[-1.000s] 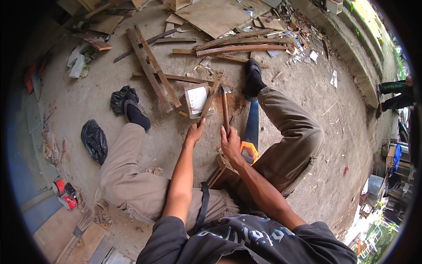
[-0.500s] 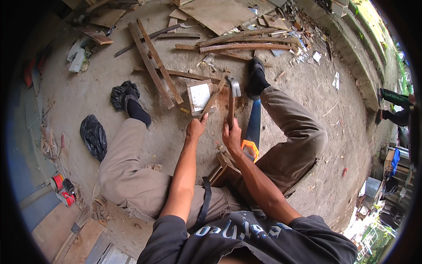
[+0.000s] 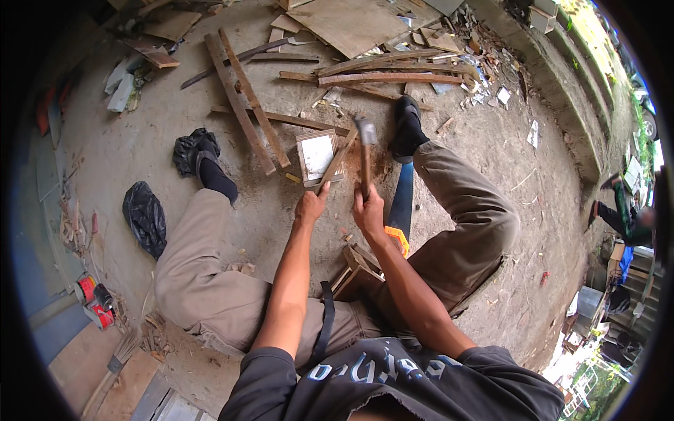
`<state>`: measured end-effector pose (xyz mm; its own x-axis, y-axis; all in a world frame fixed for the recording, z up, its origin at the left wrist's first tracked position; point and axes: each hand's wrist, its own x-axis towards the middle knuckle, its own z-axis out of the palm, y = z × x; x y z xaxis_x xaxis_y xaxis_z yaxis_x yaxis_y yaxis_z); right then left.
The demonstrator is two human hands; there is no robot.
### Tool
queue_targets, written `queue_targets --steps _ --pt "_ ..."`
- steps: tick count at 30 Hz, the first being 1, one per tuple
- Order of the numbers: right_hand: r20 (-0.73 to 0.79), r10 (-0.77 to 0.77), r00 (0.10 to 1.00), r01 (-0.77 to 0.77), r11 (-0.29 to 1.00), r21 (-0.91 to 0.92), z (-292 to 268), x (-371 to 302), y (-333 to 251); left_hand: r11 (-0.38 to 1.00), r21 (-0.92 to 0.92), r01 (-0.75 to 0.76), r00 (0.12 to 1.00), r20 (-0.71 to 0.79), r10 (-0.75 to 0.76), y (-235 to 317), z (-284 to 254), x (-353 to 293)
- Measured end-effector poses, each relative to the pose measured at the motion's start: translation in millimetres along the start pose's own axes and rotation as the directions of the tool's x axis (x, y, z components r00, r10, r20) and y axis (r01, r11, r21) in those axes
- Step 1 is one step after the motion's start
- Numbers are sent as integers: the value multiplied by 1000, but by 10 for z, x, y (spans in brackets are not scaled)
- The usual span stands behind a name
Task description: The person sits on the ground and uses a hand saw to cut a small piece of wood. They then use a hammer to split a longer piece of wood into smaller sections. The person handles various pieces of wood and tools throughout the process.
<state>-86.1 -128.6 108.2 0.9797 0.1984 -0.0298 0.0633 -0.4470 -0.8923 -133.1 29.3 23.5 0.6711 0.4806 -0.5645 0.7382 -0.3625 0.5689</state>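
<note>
Around twelve o'clock from the person's lap (image 3: 347, 324), I see the left hand (image 3: 310, 205) gripping a wooden strip (image 3: 340, 157), the right hand (image 3: 368, 208) clenched round a hammer (image 3: 366, 158).

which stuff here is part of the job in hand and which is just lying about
Part of the job:
hammer, held in the right hand
wooden strip, held in the left hand
white-topped block, likely, as the strip crosses it

Seemingly just lying about:
black plastic bag
long wood pieces
flat board
handsaw, though possibly used too
</note>
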Motion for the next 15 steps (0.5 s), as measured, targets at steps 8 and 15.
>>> queue_targets --steps 8,15 --pt "78 323 943 -332 923 194 -53 -194 31 998 28 -48 997 -58 49 -92 104 106" --pt "-9 -42 999 42 907 418 -43 307 -285 1000 28 5 997 -71 -3 -79 105 60"
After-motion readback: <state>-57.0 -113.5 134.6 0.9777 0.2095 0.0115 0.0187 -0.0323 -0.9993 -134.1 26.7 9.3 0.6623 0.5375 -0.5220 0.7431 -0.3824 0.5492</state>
